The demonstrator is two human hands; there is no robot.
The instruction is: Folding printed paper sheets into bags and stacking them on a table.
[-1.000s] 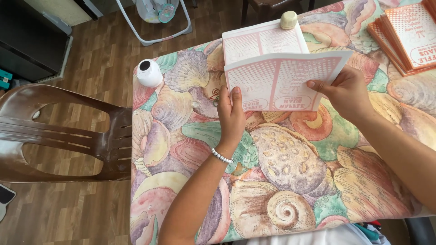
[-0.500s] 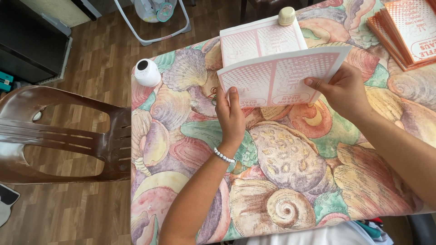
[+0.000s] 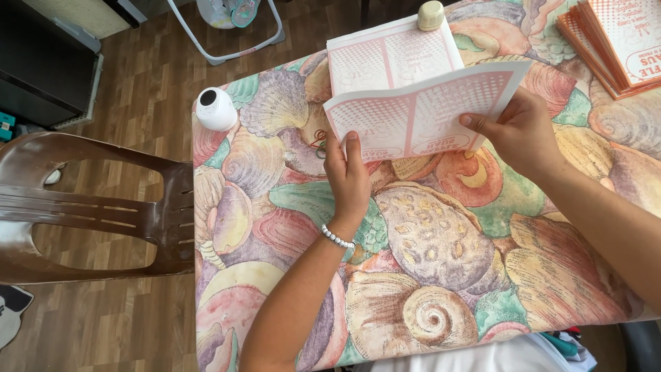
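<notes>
Currently, left hand (image 3: 348, 180): grip grasping pink sheet (image 3: 421, 114) at 7 o'clock.
Right hand (image 3: 521, 132): grip grasping sheet, 3 o'clock.
Counter (image 3: 441, 241): shell-patterned.

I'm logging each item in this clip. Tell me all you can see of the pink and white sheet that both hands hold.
The sheet is thin, stiff paper or card, white with pink dotted panels and print, creased into sections. It is lifted at a tilt above the shell-patterned tablecloth. The left hand pinches its lower left edge; the right hand pinches its right edge. Behind it, a like sheet lies flat on the table.
</notes>
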